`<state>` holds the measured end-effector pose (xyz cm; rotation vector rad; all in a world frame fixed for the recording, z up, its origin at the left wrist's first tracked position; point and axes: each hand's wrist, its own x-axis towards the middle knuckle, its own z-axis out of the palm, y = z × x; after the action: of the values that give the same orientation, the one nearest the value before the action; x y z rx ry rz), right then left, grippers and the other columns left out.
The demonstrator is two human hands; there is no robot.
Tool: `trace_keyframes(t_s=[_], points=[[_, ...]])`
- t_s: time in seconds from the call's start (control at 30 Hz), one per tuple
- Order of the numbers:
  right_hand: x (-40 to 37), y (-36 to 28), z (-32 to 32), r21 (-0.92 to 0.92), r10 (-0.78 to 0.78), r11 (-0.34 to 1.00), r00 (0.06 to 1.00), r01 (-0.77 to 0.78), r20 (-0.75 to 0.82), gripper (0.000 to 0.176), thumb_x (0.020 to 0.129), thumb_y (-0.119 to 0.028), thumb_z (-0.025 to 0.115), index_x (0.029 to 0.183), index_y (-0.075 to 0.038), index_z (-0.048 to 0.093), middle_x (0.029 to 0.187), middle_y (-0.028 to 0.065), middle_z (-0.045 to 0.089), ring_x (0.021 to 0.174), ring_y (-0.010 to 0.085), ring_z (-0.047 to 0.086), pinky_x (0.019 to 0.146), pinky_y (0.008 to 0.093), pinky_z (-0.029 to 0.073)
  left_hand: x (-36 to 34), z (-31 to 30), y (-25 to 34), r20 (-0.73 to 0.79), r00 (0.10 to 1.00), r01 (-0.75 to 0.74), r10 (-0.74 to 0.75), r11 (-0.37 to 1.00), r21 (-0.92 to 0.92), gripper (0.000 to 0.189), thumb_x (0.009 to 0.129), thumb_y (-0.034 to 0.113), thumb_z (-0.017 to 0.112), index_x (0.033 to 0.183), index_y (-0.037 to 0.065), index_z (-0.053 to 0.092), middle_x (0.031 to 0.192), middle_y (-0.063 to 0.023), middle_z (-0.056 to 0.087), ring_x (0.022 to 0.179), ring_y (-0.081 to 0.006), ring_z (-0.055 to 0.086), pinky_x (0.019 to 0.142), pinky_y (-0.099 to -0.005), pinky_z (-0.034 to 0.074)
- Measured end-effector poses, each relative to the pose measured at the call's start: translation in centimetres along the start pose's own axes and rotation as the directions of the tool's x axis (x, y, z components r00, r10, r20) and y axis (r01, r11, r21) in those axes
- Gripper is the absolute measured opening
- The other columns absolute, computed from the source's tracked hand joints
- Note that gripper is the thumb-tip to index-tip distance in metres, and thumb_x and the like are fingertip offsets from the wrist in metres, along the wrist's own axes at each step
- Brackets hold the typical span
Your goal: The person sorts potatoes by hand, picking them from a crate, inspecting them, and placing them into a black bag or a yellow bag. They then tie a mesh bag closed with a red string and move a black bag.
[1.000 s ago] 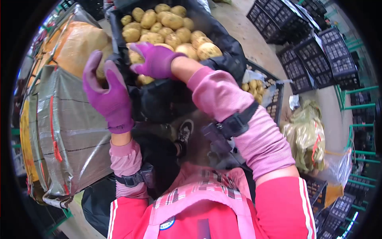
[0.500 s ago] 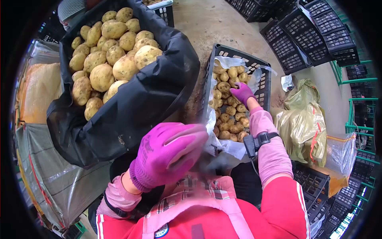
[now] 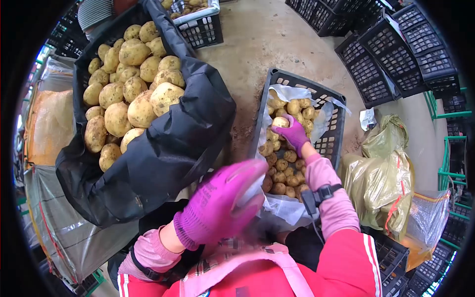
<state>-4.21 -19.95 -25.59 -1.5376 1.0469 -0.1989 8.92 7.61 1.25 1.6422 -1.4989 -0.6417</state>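
My right hand, in a purple glove, is closed on a pale potato over the black crate lined with white paper. Smaller potatoes fill much of that crate. Nearer to me, my left hand, in a magenta glove, is raised and smeared by motion. Its fingers are curled, with something whitish between them that I cannot make out. To its upper left, large potatoes lie heaped in a container lined with black cloth.
Another potato crate stands at the top. Stacked black crates are at the upper right. Yellowish plastic bags lie right of the crate, and wrapped bundles at the left. Part of another person's striped sleeve shows at the upper left.
My right hand has closed on a potato and moved slightly down. My left hand has turned, its fingers more upright. The crates and cloth sit lower in view, and more of the top crate shows.
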Motion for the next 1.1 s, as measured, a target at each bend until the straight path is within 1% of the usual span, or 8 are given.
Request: trace_keyframes(t_s=[0.13, 0.17, 0.33, 0.53, 0.67, 0.73, 0.8, 1.1], points=[[-12.5, -14.5, -2.2, -0.115, -0.469, 0.857, 0.853, 0.502, 0.231, 0.08, 0.069, -0.027, 0.088, 0.136, -0.003, 0.053, 0.129, 0.0156, 0.06, 0.123, 0.0228, 0.056, 0.105, 0.0354, 0.043, -0.3, 2.4, -0.3, -0.122, 0.957, 0.252, -0.262, 0.964, -0.086, 0.068, 0.092, 0.018, 0.068, 0.148, -0.001, 0.034, 0.138, -0.0221, 0.052, 0.117, -0.0298, 0.06, 0.099, -0.0407, 0.049], [-15.1, -16.8, -2.0, -0.177, -0.525, 0.809, 0.824, 0.561, 0.211, 0.08, 0.069, -0.027, 0.088, 0.136, -0.003, 0.052, 0.13, 0.0154, 0.059, 0.124, 0.0227, 0.055, 0.106, 0.0356, 0.042, -0.1, 3.2, -0.1, -0.087, 0.919, 0.297, -0.385, 0.819, -0.492, 0.071, 0.096, 0.019, 0.065, 0.151, -0.001, 0.026, 0.137, -0.0217, 0.053, 0.115, -0.0285, 0.061, 0.098, -0.0398, 0.05], [-22.9, -21.1, 1.0, 0.036, -0.669, 0.743, 0.742, 0.668, 0.044, 0.081, 0.07, -0.029, 0.087, 0.137, -0.004, 0.052, 0.133, 0.0141, 0.058, 0.127, 0.0253, 0.054, 0.108, 0.0377, 0.041, 0.8, 5.1, -1.8, -0.262, 0.96, -0.16, 0.097, 0.959, -0.232, 0.056, 0.096, 0.032, 0.056, 0.141, 0.003, 0.04, 0.129, -0.0161, 0.057, 0.11, -0.026, 0.063, 0.096, -0.0393, 0.052], [-24.4, -22.1, 2.9, -0.179, -0.704, 0.708, 0.7, 0.683, -0.117, 0.046, 0.088, -0.026, 0.071, 0.124, 0.002, 0.062, 0.12, 0.0158, 0.066, 0.115, 0.0236, 0.062, 0.099, 0.0356, 0.047, 0.8, 3.9, 1.6, 0.304, 0.869, 0.321, -0.39, -0.024, -0.947, 0.048, 0.103, 0.042, 0.051, 0.131, 0.004, 0.045, 0.118, -0.0087, 0.058, 0.107, -0.0201, 0.063, 0.082, -0.033, 0.057], [-25.4, -23.9, 3.7, -0.02, -0.607, 0.785, 0.764, 0.619, -0.22, 0.031, 0.099, -0.023, 0.056, 0.109, 0.003, 0.069, 0.107, 0.0143, 0.071, 0.101, 0.0215, 0.067, 0.093, 0.0319, 0.049, 0.4, 3.9, -0.2, 0.23, 0.959, 0.252, -0.164, 0.13, -0.959, 0.059, 0.104, 0.054, 0.037, 0.139, 0.007, 0.046, 0.124, -0.0076, 0.062, 0.106, -0.0205, 0.066, 0.095, -0.0384, 0.054], [-25.0, -24.8, 2.9, -0.04, -0.596, 0.8, 0.787, 0.598, -0.159, 0.034, 0.101, -0.024, 0.052, 0.109, 0.004, 0.069, 0.108, 0.0142, 0.071, 0.102, 0.0207, 0.067, 0.093, 0.0315, 0.049, -0.5, 3.9, -1.0, -0.209, 0.976, -0.188, 0.065, 0.741, -0.645, 0.059, 0.105, 0.051, 0.036, 0.142, 0.006, 0.041, 0.129, -0.0088, 0.058, 0.11, -0.0214, 0.064, 0.097, -0.0391, 0.053], [-24.7, -24.9, 2.9, 0.073, -0.588, 0.8, 0.803, 0.595, -0.101, 0.04, 0.103, -0.031, 0.05, 0.117, 0.003, 0.065, 0.113, 0.014, 0.07, 0.108, 0.021, 0.065, 0.096, 0.0316, 0.047, -0.6, 3.2, -1.4, -0.265, 0.952, -0.259, 0.156, 0.869, -0.421, 0.059, 0.105, 0.05, 0.036, 0.145, 0.006, 0.037, 0.134, -0.0098, 0.054, 0.116, -0.0219, 0.061, 0.099, -0.0395, 0.051], [-26.0, -26.0, 5.1, 0.04, -0.628, 0.778, 0.778, 0.627, 0.016, 0.041, 0.103, -0.03, 0.055, 0.129, 0.001, 0.06, 0.126, 0.014, 0.064, 0.119, 0.0187, 0.058, 0.102, 0.0316, 0.044, -2.0, 1.5, -2.4, -0.049, 0.992, 0.044, -0.119, 0.674, -0.738, 0.059, 0.106, 0.047, 0.035, 0.148, 0.006, 0.033, 0.14, -0.0102, 0.049, 0.127, -0.0206, 0.053, 0.106, -0.0383, 0.046]])
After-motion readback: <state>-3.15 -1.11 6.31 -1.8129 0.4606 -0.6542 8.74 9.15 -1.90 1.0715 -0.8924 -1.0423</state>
